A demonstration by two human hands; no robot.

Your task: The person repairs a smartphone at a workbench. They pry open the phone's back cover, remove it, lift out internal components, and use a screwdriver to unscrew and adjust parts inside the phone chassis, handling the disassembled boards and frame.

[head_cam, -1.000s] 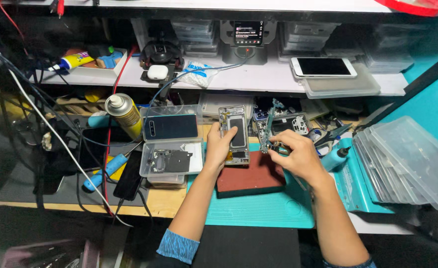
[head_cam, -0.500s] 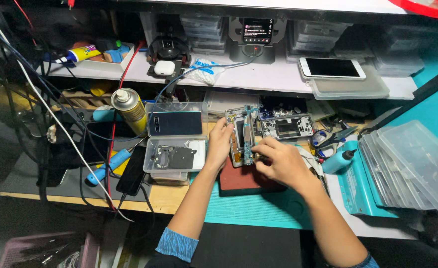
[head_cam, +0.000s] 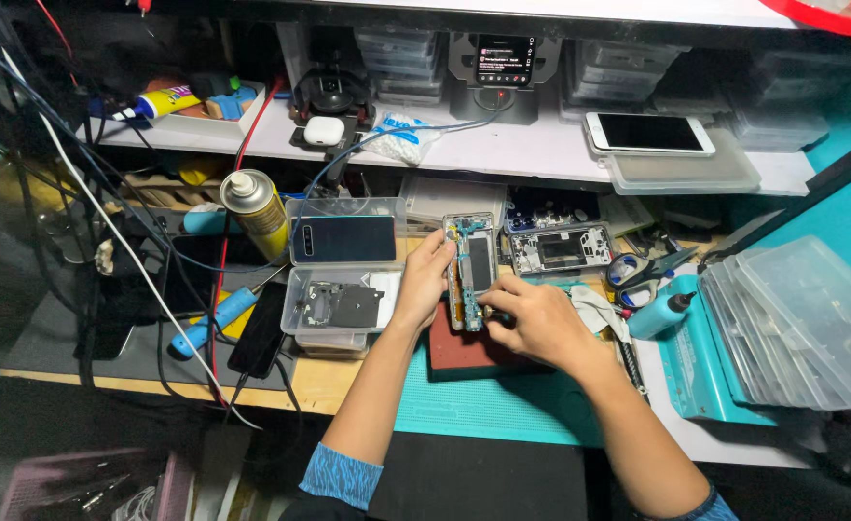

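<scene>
Two hands work an opened phone point(head_cam: 471, 270): left hand point(head_cam: 424, 280) grips its edge, right hand point(head_cam: 532, 318) pinches at the board; steadiness seems needed next.

Two hands point(head_cam: 425, 280) point(head_cam: 532, 323) — one opened phone point(head_cam: 471, 270), one spray can point(head_cam: 257, 212), one scissors point(head_cam: 638, 270).

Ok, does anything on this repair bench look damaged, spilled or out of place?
Nothing looks spilled. The opened phone under the left hand and right hand has its back off, circuit boards exposed. A second stripped phone frame lies just behind it. Cables trail loosely over the bench's left side.
</scene>
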